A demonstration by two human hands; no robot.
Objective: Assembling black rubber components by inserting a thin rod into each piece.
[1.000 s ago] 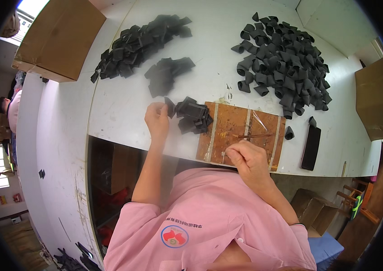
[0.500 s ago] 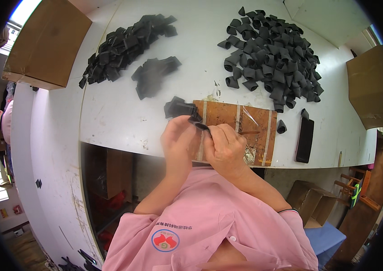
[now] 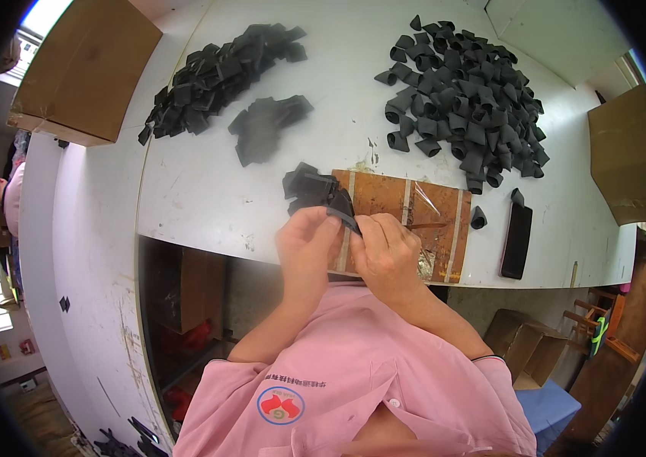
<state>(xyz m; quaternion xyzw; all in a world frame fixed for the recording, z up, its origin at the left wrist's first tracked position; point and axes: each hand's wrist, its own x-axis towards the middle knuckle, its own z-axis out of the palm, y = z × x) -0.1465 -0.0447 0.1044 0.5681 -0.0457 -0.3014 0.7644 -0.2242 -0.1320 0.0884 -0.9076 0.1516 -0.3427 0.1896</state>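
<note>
Both hands meet over the left part of a brown wooden board point(image 3: 380, 194) near the table's front edge. My left hand point(image 3: 307, 240) is closed, pinching one end of a small black fabric piece point(image 3: 344, 218). At its other end, the fingers of my right hand point(image 3: 387, 247) are closed on the same piece. A small stack of flat black pieces point(image 3: 309, 184) lies just beyond my left hand, partly on the board's left edge. Farther off at the left is a heap of flat black pieces point(image 3: 216, 80), with a smaller, blurred pile point(image 3: 266, 129) nearer.
Rolled black cone-shaped pieces point(image 3: 464, 103) form a large heap at the far right. One loose cone point(image 3: 478, 218) sits beside the board, near a black phone point(image 3: 517, 240). Cardboard boxes stand at the left point(image 3: 90, 68) and right point(image 3: 628, 152). Another person point(image 3: 12, 198) is far left.
The black piece now shows more between my fingers, stretched from one hand to the other. Both hands are slightly lower in the picture; the whole view has shifted a little.
</note>
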